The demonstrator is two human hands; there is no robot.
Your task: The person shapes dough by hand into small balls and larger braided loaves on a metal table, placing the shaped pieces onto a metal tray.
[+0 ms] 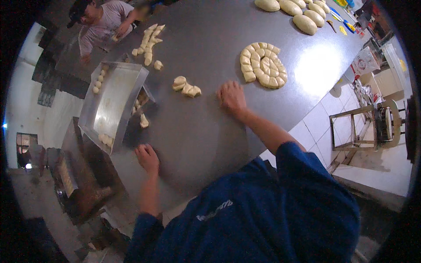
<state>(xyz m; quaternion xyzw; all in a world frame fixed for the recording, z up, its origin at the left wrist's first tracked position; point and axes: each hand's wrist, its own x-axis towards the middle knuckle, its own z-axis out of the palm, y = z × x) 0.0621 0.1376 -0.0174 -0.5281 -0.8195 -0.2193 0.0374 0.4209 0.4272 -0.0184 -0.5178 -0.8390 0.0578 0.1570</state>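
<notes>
My right hand (pixel 232 97) rests knuckles up on the grey metal table (pixel 197 136), fingers curled under; anything beneath them is hidden. To its right lies a coil of pale dough cut into segments (pixel 268 66); to its left, a few loose dough pieces (pixel 191 90). My left hand (pixel 147 157), slightly blurred, is curled low over the table's near left part, its palm side hidden. Just beyond it are a small dough piece (pixel 144 121) and a metal tray (pixel 115 103) with dough balls (pixel 99 79) along its left side and more at its near end.
Large dough loaves (pixel 305 24) sit at the far right. A strip of cut dough pieces (pixel 149 44) lies at the far left, near another person (pixel 105 26) across the table. More dough balls show under the tray's right edge. A metal frame stand (pixel 355 129) stands on the tiled floor at right.
</notes>
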